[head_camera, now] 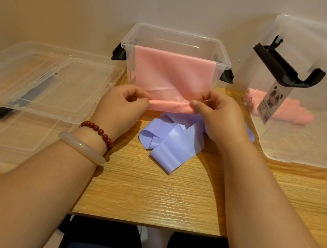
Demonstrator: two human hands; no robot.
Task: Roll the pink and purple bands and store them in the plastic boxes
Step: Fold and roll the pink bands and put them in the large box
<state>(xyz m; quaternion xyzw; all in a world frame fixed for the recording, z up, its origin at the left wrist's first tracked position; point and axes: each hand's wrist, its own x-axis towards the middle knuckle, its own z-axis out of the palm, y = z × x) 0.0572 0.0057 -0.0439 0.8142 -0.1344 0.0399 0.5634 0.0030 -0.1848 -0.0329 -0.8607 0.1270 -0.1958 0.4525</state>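
Observation:
A pink band (171, 75) hangs over the front rim of a clear plastic box (127, 41) at the middle back of the table. Its lower end is rolled into a short tube just above the table. My left hand (123, 103) pinches the roll's left end and my right hand (219, 114) pinches its right end. A purple band (170, 140) lies loosely crumpled on the wood just in front of the roll, partly under my right hand. A second clear box (309, 136) lies on its side at the right with several rolled pink bands (281, 109) inside.
Two clear lids (33, 87) lie overlapped on the left of the wooden table (156, 199). A black handle (286, 66) is on the right box. The wall stands close behind the boxes. The table's front edge is near my lap.

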